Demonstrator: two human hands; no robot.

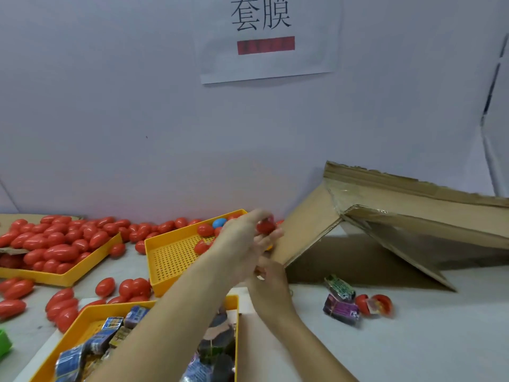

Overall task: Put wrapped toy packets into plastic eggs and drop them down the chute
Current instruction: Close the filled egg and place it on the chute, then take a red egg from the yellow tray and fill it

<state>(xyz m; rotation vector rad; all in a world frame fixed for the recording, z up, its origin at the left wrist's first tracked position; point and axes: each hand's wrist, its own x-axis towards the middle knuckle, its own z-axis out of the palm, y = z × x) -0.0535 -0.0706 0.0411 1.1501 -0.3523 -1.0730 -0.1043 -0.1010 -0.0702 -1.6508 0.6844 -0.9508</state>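
Note:
My left hand (242, 238) is raised over the middle yellow tray (170, 257) and grips a red plastic egg (265, 226), just left of the cardboard chute (305, 230). My right hand (271, 282) sits directly below it, fingers curled up toward the egg; what it holds is hidden by motion blur. Wrapped toy packets (110, 334) fill the near yellow tray (82, 321). Two more packets (340, 299) and an open red egg (377, 304) lie on the table at the right.
A yellow tray (63, 277) heaped with red eggs stands at the left, and loose red eggs (63, 301) are scattered around it. One blue egg (219, 223) lies in the middle tray. A white wall with a paper sign (264, 37) is behind.

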